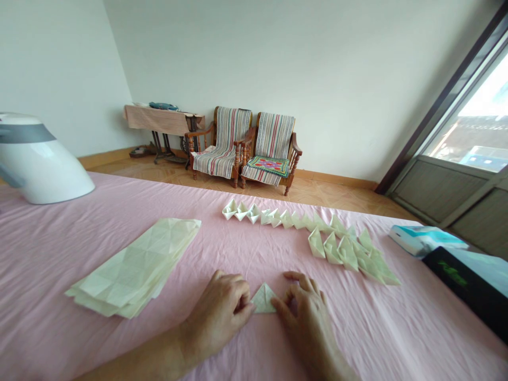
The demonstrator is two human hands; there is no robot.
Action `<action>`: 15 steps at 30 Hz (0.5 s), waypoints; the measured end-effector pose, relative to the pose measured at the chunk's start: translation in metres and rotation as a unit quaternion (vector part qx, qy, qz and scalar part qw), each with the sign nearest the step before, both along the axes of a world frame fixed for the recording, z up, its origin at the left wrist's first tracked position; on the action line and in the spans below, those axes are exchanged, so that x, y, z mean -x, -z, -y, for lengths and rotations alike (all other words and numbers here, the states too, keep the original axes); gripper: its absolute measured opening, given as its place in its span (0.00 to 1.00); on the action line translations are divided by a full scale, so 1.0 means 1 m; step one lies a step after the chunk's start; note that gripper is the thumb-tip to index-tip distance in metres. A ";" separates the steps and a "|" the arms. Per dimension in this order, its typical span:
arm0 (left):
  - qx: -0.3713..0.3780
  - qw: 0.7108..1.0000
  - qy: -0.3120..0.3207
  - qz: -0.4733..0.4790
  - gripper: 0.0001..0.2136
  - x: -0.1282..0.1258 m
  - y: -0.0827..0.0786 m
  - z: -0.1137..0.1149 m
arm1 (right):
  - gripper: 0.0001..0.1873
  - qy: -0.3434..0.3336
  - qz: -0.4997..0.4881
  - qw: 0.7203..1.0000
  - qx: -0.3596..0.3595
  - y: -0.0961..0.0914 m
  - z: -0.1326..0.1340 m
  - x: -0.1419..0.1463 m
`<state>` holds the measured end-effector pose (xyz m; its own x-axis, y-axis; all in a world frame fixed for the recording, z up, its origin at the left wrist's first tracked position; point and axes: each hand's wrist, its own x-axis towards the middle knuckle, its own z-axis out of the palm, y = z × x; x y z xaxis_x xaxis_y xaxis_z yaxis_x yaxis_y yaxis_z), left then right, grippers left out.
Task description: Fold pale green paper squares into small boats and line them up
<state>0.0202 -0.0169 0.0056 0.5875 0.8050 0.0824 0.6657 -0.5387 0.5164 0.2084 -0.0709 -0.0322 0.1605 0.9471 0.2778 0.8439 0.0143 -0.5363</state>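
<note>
A small pale green folded paper triangle (pixel 264 299) lies on the pink cloth in front of me, its point facing away. My left hand (pixel 224 307) is curled, with thumb and bent fingers at the triangle's left corner. On the other side, the thumb of my right hand (pixel 304 307) presses the right corner while its index finger arches out beyond the paper. Further off, a row of folded paper boats (pixel 286 218) runs across the cloth. Several more folded boats (pixel 347 253) stand in a second row at the right. To the left lies a stack of creased paper sheets (pixel 137 264).
A white kettle-like vessel (pixel 51 164) with a grey band stands at the far left. On the right are a blue and white tissue pack (pixel 428 238) and a black box (pixel 464 286). Two wooden armchairs (pixel 238 143) stand beyond the table (pixel 190 338).
</note>
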 end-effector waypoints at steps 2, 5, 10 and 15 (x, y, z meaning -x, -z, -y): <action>-0.001 1.000 0.000 -0.004 0.08 0.000 0.000 0.000 | 0.09 0.001 0.004 1.000 -0.007 -0.001 0.000 0.001; -0.005 1.000 0.001 -0.008 0.08 0.000 0.001 0.000 | 0.10 0.005 0.006 1.000 -0.012 -0.002 0.000 0.002; -0.014 1.000 0.000 -0.018 0.08 0.000 0.000 0.002 | 0.11 0.016 0.008 0.999 -0.041 0.000 0.000 0.003; -0.025 0.999 0.021 -0.031 0.08 0.000 -0.003 0.003 | 0.11 0.018 0.006 0.999 -0.044 -0.001 0.000 0.003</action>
